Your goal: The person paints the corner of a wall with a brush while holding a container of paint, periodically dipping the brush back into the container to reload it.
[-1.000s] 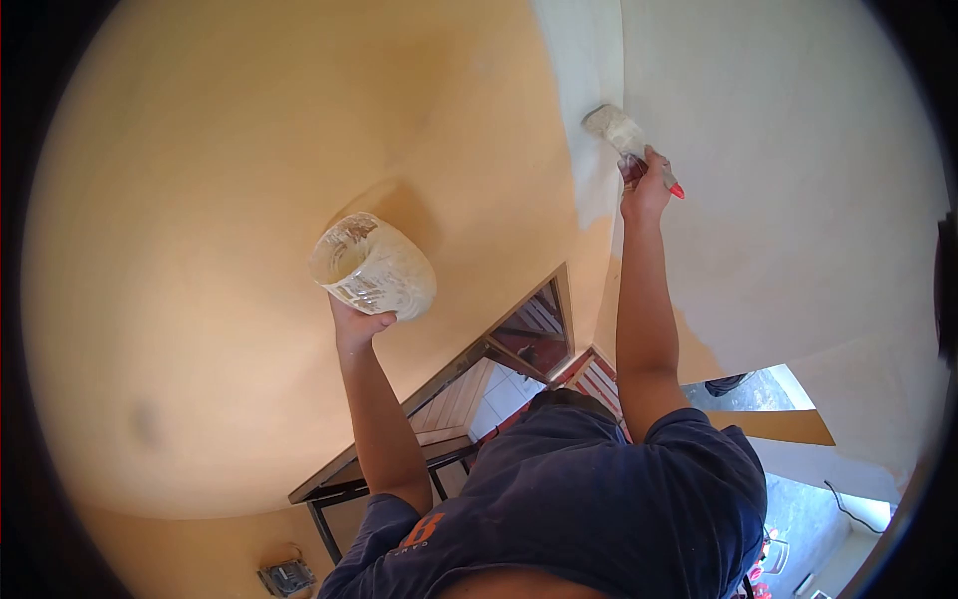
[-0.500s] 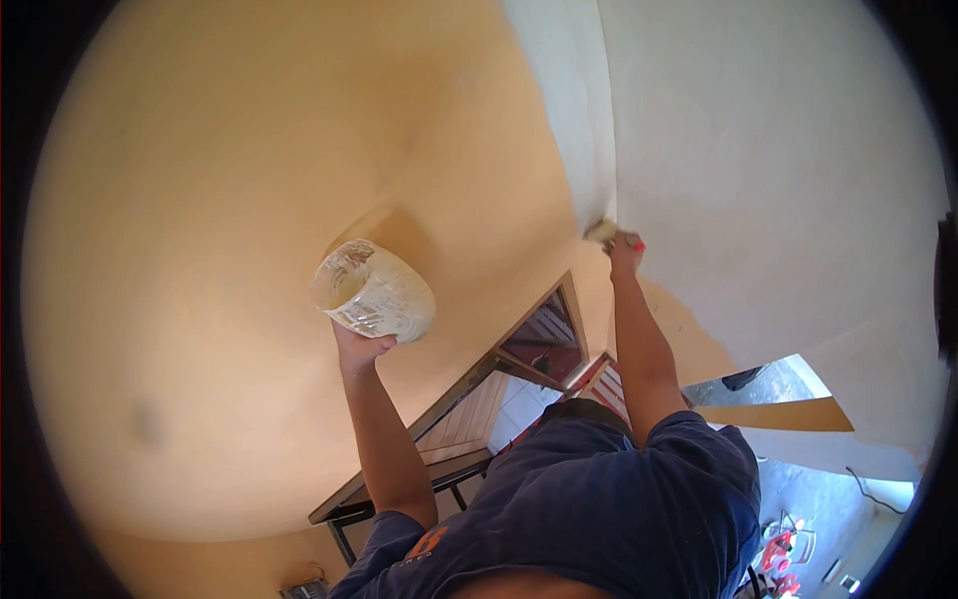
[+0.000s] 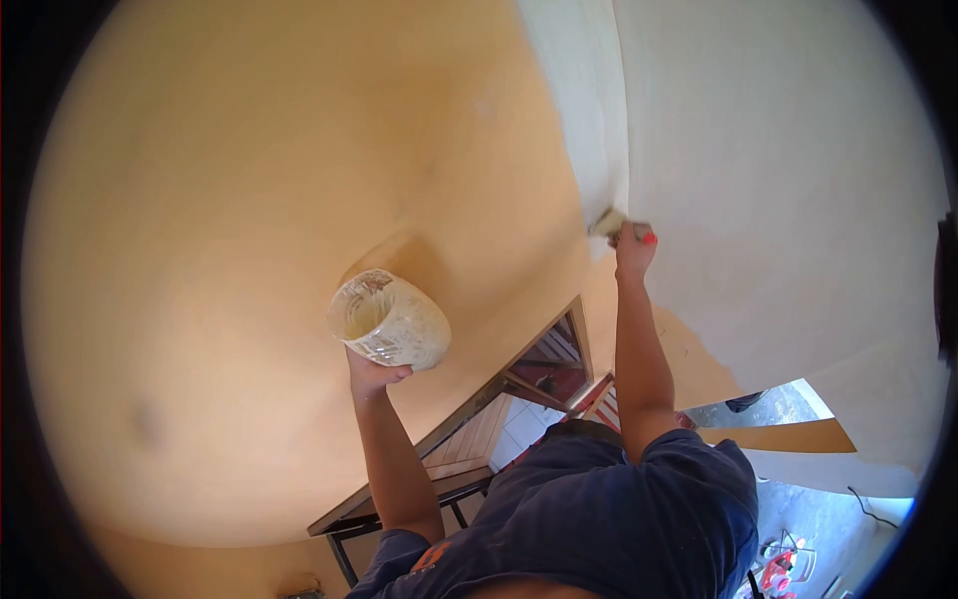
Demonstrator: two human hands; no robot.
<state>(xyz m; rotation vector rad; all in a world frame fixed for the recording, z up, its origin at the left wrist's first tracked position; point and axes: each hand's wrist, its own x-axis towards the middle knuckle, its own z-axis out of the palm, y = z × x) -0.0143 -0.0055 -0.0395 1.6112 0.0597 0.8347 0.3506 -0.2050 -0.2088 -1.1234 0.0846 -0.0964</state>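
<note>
My left hand grips a clear, paint-smeared tub from below, with its mouth tilted up and to the left. Pale paint shows inside it. My right hand is closed round a brush with a red-tipped handle. The bristles touch the wall beside the corner, at the lower end of a pale painted strip. The yellow-orange wall lies to the left of that strip, and the whitish wall to the right of the corner.
Below the hands are a wood-framed opening and a dark metal-legged stand. An opening cuts the right wall. Red items lie on the floor at the lower right.
The view has shifted a little. The tub and my left hand sit slightly lower and further right in view. The brush has turned slightly in my right hand and stays by the corner.
</note>
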